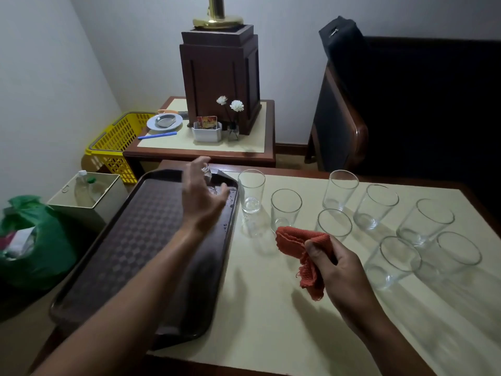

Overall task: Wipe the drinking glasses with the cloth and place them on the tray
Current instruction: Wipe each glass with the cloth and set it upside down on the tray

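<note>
- Cream-topped table [271,308] in a dim corner of the room carried the work, with a dark tray [130,240] along its nine o'clock side.
- Left hand [202,196] had its fingers spread and loose, blurred, gripping nothing, and it hovered over the tray's one o'clock corner.
- Right hand [336,264] had fingers and thumb curled tight round a bunched red cloth [303,251], above the table at about five o'clock from the left hand.
- One glass on the tray [208,173] stood just behind the left fingers, mostly hidden; I could not tell whether they touched it.
- The step looked like the changeover to the next glass. The nearest tumbler [251,191], at three o'clock from the left hand and just beside the tray's rim, seemed the natural pick.
- Gripping it low on the wall would keep prints off the lip while the cloth was worked inside.
- Droplets showed on the tray near that corner, so wiped bases would likely fare better toward seven o'clock.
- Eight tumblers stood upright on the table: clear, straight-sided and thick-based, in a loose cluster from twelve to four o'clock, some close together.
</note>
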### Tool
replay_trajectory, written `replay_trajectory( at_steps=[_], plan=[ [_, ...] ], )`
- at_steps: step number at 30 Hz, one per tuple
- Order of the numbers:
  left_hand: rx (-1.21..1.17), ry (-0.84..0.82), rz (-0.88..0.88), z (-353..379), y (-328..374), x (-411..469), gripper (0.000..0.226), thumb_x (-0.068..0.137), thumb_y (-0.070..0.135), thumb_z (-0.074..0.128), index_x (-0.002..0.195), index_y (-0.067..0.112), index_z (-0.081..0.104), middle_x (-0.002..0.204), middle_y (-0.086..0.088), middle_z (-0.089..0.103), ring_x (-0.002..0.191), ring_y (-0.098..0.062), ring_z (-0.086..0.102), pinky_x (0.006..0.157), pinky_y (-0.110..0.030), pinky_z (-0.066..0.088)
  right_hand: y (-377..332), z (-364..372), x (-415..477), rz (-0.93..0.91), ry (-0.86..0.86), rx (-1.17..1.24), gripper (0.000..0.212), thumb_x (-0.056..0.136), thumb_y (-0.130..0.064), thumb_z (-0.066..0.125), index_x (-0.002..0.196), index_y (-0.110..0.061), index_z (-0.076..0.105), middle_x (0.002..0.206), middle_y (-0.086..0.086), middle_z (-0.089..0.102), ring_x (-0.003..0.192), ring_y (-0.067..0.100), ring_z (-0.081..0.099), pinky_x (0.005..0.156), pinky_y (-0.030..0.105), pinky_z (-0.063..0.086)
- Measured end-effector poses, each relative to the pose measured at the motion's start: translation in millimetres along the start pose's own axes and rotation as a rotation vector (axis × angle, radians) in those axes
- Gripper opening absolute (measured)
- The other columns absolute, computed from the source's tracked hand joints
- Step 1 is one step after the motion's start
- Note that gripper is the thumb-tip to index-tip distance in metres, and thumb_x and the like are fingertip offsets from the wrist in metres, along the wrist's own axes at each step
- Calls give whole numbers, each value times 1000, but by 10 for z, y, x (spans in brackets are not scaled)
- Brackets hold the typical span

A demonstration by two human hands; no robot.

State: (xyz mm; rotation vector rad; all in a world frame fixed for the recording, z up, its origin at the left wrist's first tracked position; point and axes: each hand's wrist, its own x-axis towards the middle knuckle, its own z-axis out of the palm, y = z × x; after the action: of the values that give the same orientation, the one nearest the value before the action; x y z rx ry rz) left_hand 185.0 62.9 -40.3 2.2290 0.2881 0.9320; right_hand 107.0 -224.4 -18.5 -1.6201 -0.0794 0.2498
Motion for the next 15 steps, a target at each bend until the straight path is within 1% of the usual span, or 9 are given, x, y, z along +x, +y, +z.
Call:
replay_trajectory(
  at_steps=[1,2,4,5,7,9,11,13,15],
  plan=[
    [-23,-43,-3,78,86,-103,63,75,14,82,132,13,54,120,-8,59,103,-26,60,88,-39,55,-4,-9,-10,4,13,11,24,105,-23,57,111,-36,77,82,27,68,60,28,58,52,43,46],
    [-42,-110,-43,171,155,-177,66,74,16,82,133,14,53,120,-6,59,103,-25,60,88,-40,54,-14,-17,-25,10,13,22,29,106,-20,54,110,-38,76,82,24,69,63,28,61,55,44,47],
    [-81,-274,-193,370,218,-216,77,74,20,86,141,12,48,124,-2,58,112,-21,57,93,-34,48,-48,-43,-74,37,-7,64,38,107,-13,47,111,-37,76,85,16,75,70,29,64,64,47,51],
    [-104,-354,-278,454,221,-200,82,74,21,87,144,11,45,126,-1,57,115,-20,55,92,-30,44,-71,-64,-108,50,-20,84,40,107,-10,44,112,-35,76,87,14,77,73,29,66,68,47,53],
    [-112,-458,-369,561,223,-151,81,75,25,88,143,11,46,127,-1,57,116,-19,55,89,-27,39,-124,-110,-172,49,-19,85,39,106,-9,45,114,-31,76,94,12,79,78,27,69,72,47,57],
    [-122,-461,-405,614,212,-106,69,75,23,88,134,14,54,127,-2,63,116,-22,59,87,-27,41,-151,-164,-223,33,4,66,34,106,-12,51,112,-33,76,97,10,80,82,27,72,75,52,59],
    [-161,-415,-435,570,230,-111,58,70,24,88,122,17,61,117,-2,67,112,-24,64,84,-30,46,-180,-220,-261,28,35,64,30,105,-13,53,112,-31,77,98,8,81,85,26,74,76,51,60],
    [-217,-381,-451,437,252,-164,60,61,32,88,115,21,63,110,0,70,108,-24,67,90,-38,54,-196,-275,-288,27,50,99,29,106,-13,52,115,-25,76,100,8,81,85,23,76,74,44,61],
    [-323,-345,-472,222,321,-257,63,59,37,89,115,22,65,108,-2,73,104,-23,70,93,-44,59,-232,-302,-307,36,69,157,29,106,-14,51,118,-22,75,102,8,81,86,24,77,73,42,61]
  ],
)
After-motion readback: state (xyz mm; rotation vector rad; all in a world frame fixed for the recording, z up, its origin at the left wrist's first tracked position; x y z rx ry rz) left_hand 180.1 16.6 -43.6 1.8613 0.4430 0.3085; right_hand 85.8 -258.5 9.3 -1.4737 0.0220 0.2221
